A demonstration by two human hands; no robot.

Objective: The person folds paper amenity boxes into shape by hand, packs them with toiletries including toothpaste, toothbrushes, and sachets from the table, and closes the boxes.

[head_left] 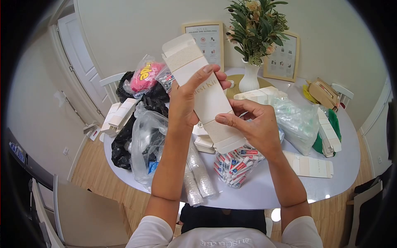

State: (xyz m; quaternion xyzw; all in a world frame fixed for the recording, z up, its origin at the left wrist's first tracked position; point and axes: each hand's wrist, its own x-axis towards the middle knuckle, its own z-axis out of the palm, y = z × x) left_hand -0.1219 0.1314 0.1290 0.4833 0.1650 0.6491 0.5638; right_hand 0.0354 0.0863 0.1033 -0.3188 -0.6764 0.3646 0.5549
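Note:
Between my two hands is a cream "Guest Kit" box [210, 101], tilted above the table with end flaps sticking out at both ends. My left hand [186, 97] grips its upper half, thumb across the printed face and fingertips curled round the far edge. Lower down, my right hand [260, 128] pinches the box's side near the bottom end, thumb on the front. Beneath the hands lie a bag of small toothpaste tubes [237, 167] and a stack of flat cartons [204, 142], partly hidden by the held box.
Long plastic-wrapped rolls [199, 177] and a clear plastic bag [144, 140] lie left. More boxes rest at left [120, 113] and right [312, 165]. A bulging clear bag [295, 122] sits right. Behind stand a white vase [250, 76] with flowers and framed signs [206, 35].

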